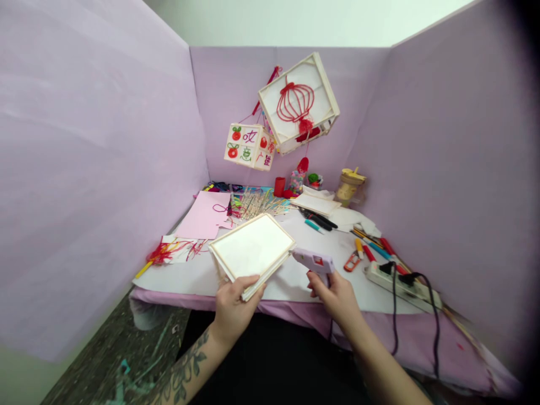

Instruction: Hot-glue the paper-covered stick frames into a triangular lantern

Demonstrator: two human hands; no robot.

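My left hand (237, 304) grips the near corner of a white paper lantern frame (253, 244) edged with thin wooden sticks, holding it tilted above the table. In my right hand (335, 289) is a pale purple hot glue gun (314, 261), fingers wrapped round its handle. The gun's nozzle points left and is close to the frame's right corner; whether they touch I cannot tell. Above the table hang a larger stick-framed lantern (293, 107) with a red lantern outline and a smaller lantern (250, 146) with painted characters.
A power strip (400, 284) with black plugs and cords lies at the right. Near it are a utility knife (353, 256) and markers. Black-handled pliers (320, 219), wooden sticks (257, 203), pink paper (205, 214) and red yarn (162, 253) lie around the table. Purple walls enclose it.
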